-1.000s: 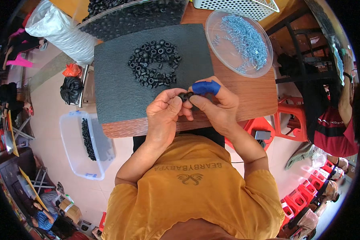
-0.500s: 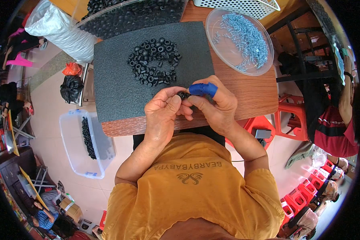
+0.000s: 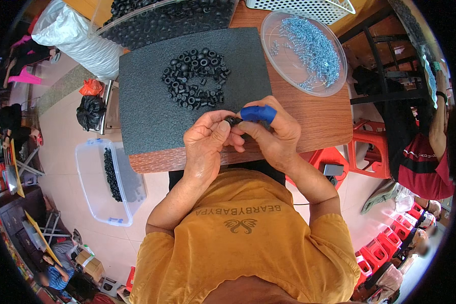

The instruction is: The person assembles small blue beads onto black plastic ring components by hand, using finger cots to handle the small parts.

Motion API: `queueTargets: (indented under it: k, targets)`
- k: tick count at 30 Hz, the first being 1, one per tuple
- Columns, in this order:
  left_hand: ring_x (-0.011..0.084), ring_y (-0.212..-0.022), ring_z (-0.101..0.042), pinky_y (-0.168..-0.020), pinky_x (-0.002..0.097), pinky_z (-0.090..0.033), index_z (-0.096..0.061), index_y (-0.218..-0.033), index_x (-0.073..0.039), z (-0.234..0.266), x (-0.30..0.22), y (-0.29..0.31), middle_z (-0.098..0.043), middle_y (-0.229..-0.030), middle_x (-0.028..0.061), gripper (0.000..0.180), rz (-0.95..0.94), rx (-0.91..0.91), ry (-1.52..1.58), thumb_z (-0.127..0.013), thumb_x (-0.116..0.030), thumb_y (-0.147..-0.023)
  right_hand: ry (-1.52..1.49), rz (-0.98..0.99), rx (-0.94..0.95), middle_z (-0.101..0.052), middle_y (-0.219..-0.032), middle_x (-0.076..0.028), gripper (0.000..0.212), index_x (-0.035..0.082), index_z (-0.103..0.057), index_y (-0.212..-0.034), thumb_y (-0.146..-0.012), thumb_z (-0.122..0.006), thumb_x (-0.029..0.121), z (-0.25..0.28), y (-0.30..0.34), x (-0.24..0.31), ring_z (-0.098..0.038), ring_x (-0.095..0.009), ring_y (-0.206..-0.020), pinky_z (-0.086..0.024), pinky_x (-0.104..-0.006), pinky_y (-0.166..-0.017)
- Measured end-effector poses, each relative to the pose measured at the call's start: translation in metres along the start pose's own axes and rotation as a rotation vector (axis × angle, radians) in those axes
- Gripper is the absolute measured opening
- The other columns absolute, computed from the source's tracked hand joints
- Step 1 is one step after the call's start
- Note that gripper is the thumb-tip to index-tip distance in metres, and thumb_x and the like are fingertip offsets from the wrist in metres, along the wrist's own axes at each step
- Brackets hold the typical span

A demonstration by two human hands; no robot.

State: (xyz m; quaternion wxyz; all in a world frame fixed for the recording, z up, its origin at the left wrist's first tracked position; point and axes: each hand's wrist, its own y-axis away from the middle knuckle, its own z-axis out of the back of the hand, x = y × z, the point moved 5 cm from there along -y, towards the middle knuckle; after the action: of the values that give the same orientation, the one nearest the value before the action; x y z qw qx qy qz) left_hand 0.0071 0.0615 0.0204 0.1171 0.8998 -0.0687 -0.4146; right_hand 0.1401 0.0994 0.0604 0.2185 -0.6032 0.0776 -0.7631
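Between my two hands, over the near edge of the mat, is a small round black part point(image 3: 232, 120). My left hand point(image 3: 207, 136) pinches it between thumb and fingers. My right hand point(image 3: 274, 129), with blue tape point(image 3: 257, 113) round its index finger, closes on the part's right side; whether it grips a second piece there is hidden by the fingers. Just beyond the hands, a loose heap of black round parts point(image 3: 196, 76) lies on the dark grey foam mat point(image 3: 147, 111). To the right, a round clear lid point(image 3: 278, 71) holds many small shiny bluish metal pieces point(image 3: 314, 50).
A clear bin of black parts point(image 3: 162, 25) stands at the mat's far edge, beside a white sack point(image 3: 76, 40). On the floor at left sits a clear plastic box point(image 3: 93, 187). Red stools point(image 3: 370, 147) stand right of the wooden table point(image 3: 319, 121). Another person's arm point(image 3: 438, 121) is at far right.
The black part has turned slightly between my fingers. Both hands otherwise keep the same place and grip.
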Motion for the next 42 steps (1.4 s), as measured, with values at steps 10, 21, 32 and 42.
queueTargets:
  k: [10,21,32,42]
  targets:
    - [0.0169,-0.067,-0.063,-0.057,0.0301,-0.054,-0.054,-0.106,0.005,0.002,0.003,-0.001,-0.064,-0.083,0.0137,0.019,0.026,-0.007,0.015,-0.051,-0.007,-0.092,-0.045,-0.031,-0.013,-0.062,-0.084,-0.009,0.020,0.003,-0.064,-0.084,-0.066,-0.068,-0.004,-0.001,0.000,-0.003,-0.059,-0.022,-0.076,-0.047,-0.0302,-0.062]
    - [0.0173,-0.067,-0.062,-0.057,0.0303,-0.054,-0.054,-0.105,0.006,0.002,0.004,0.000,-0.064,-0.083,0.0146,0.018,0.033,-0.024,0.005,-0.052,-0.007,-0.092,0.001,-0.006,-0.017,-0.063,-0.083,-0.010,0.021,0.002,-0.064,-0.083,-0.064,-0.068,-0.005,-0.001,0.000,-0.003,-0.059,-0.024,-0.075,-0.047,-0.0311,-0.062]
    - [0.0158,-0.065,-0.062,-0.055,0.0288,-0.055,-0.054,-0.106,0.006,-0.001,0.004,0.001,-0.064,-0.081,0.0140,0.019,0.044,-0.037,-0.018,-0.051,-0.007,-0.092,0.113,0.139,-0.009,-0.062,-0.083,-0.011,0.020,0.002,-0.064,-0.083,-0.065,-0.067,-0.005,-0.001,-0.002,0.003,-0.058,-0.026,-0.072,-0.047,-0.0332,-0.059]
    - [0.0185,-0.064,-0.062,-0.054,0.0311,-0.054,-0.053,-0.106,0.007,0.000,0.010,-0.003,-0.063,-0.082,0.0164,0.020,0.095,0.006,0.045,-0.048,-0.007,-0.094,-0.021,0.012,-0.031,-0.063,-0.083,-0.009,0.018,0.002,-0.064,-0.083,-0.066,-0.068,-0.005,0.000,-0.001,-0.009,-0.057,-0.023,-0.072,-0.046,-0.0310,-0.060]
